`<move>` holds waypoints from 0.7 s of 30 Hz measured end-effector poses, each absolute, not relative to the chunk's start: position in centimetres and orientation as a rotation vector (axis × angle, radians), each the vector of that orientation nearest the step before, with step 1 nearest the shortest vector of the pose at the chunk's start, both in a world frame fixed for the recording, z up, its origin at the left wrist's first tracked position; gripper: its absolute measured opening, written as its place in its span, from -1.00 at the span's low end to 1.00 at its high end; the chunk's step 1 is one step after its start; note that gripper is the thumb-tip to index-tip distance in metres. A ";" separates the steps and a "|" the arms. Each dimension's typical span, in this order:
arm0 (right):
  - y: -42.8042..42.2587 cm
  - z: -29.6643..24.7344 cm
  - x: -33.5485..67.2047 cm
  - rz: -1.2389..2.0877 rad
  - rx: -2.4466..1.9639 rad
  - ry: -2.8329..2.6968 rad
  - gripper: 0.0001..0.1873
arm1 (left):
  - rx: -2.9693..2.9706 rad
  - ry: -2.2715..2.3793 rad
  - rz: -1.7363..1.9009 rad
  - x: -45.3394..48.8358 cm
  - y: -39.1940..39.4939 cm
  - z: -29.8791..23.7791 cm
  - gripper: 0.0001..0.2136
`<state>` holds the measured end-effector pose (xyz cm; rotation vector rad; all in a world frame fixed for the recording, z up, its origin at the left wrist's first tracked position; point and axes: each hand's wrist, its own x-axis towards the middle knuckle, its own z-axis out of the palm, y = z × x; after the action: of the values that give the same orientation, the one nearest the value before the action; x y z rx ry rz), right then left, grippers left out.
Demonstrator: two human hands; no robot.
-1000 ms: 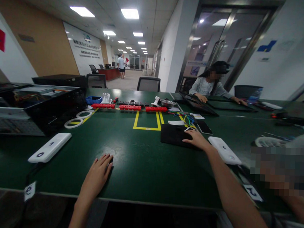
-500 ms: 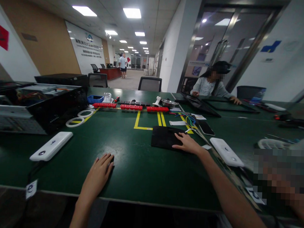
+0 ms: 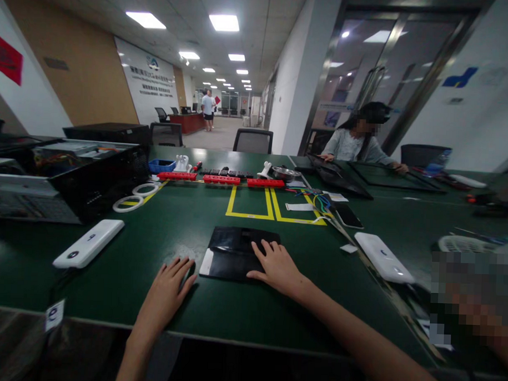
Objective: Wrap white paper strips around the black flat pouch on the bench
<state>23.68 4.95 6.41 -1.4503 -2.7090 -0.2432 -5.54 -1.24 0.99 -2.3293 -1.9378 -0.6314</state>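
A flat, glossy black rectangular panel (image 3: 226, 262) lies on the green table in front of me; light glints off its left corner. My right hand (image 3: 276, 266) rests on the panel's right part with fingers spread and thumb apart, pressing from above rather than gripping. Just left of the panel, my left hand (image 3: 167, 290) is palm down on the tabletop, its fingers stretched out and nothing in it. A small gap separates the left fingertips from the panel's left edge. What kind of part the panel is, I cannot tell.
Yellow tape outlines (image 3: 251, 216) mark the table beyond the panel. Red strips (image 3: 221, 179) stand behind them. An open computer case (image 3: 100, 185) is at left. White power banks (image 3: 89, 243) flank both sides. Cables (image 3: 318, 201) and a phone (image 3: 348, 215) lie right; a co-worker (image 3: 359, 138) sits across.
The black panel has slid left and closer to me under my right hand, off the yellow tape outlines. My left hand has stayed nearly in place.
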 end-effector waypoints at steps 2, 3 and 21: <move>4.2 6.1 22.8 -0.289 -1.408 -2.712 -0.12 | -2.389 -1.890 -0.610 -5.4 -1.3 1.3 -0.60; 3.9 5.9 22.4 -0.296 -1.390 -2.712 -0.13 | -2.426 -1.854 -0.597 -5.4 -1.4 1.4 -0.58; 14.3 7.3 39.2 -0.495 -2.200 -1.899 -0.55 | -2.512 -1.705 -0.588 -5.6 -1.6 1.6 -0.57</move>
<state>39.25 14.31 7.34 -2.2005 -1.8991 -0.4954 -5.61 -1.59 1.65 -2.5119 -1.7054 -0.5877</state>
